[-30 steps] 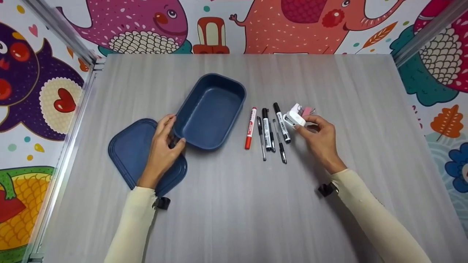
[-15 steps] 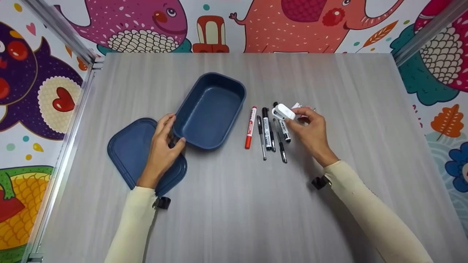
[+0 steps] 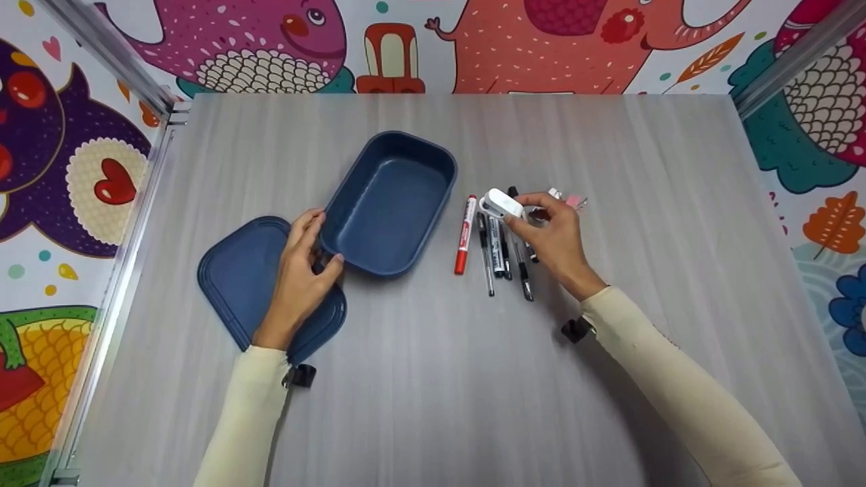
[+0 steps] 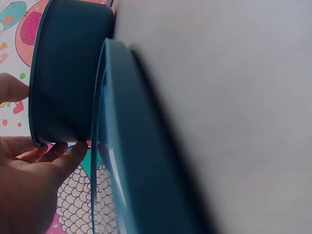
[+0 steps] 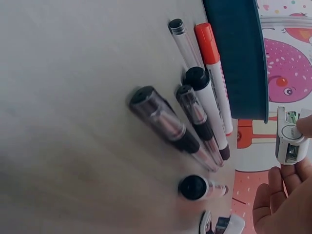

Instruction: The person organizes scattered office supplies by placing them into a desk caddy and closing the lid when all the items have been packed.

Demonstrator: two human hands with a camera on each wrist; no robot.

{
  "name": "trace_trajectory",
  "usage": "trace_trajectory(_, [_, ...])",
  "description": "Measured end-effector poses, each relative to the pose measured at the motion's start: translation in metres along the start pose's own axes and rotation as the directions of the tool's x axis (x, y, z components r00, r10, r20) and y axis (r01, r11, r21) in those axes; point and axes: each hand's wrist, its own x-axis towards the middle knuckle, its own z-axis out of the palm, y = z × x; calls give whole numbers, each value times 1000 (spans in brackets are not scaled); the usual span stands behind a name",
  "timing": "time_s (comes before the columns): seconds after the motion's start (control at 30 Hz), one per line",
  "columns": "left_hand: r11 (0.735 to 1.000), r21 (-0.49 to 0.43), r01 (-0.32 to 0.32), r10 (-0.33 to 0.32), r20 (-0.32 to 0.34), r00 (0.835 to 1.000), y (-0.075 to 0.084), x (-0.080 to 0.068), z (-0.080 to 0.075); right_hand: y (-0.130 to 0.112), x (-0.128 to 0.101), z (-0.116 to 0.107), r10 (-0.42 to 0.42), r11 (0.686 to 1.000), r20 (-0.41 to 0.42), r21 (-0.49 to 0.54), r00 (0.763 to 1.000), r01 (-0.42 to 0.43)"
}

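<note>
My left hand [image 3: 294,277] holds the near left end of the deep blue box [image 3: 382,223], thumb on one side and fingers on the other. Beneath that hand lies the blue lid [image 3: 240,270], partly covered by it. Between thumb and fingers, my right hand [image 3: 558,243] pinches a small white stapler [image 3: 503,202], raised above the pens. The right wrist view shows the stapler [image 5: 291,139] held by its end. Below it lie a red marker [image 3: 465,237], a black-capped marker [image 3: 497,250] and several clear pens [image 5: 165,122].
A pink item [image 3: 575,201] and a small white item [image 3: 555,193] lie beyond my right hand. Another black-capped marker [image 5: 195,187] is partly hidden in the head view. Printed walls [image 3: 541,47] border the grey table [image 3: 406,406] at the back and sides.
My right hand has lifted the stapler from beside the pink item and carried it left over the markers and pens. The left hand stays at the box.
</note>
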Motion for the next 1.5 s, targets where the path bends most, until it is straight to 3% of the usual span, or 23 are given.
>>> trace_trajectory(0.37, [1000, -6, 26, -26, 3, 1000, 1, -2, 0, -4, 1, 17, -3, 1000, 58, -30, 998, 5])
trace_trajectory(0.83, [1000, 5, 29, -29, 3, 1000, 1, 1, -1, -17, 1, 41, -52, 999, 122, 12, 991, 51])
trace_trajectory(1.27, [1000, 16, -6, 6, -10, 1000, 1, 0, 0, -25, -3, 67, -135, 990, 166, -6, 977, 138])
trace_trajectory(1.5, [1000, -1, 19, -19, -4, 1000, 2, 0, -1, -28, -4, 76, -180, 982, 191, -21, 965, 188])
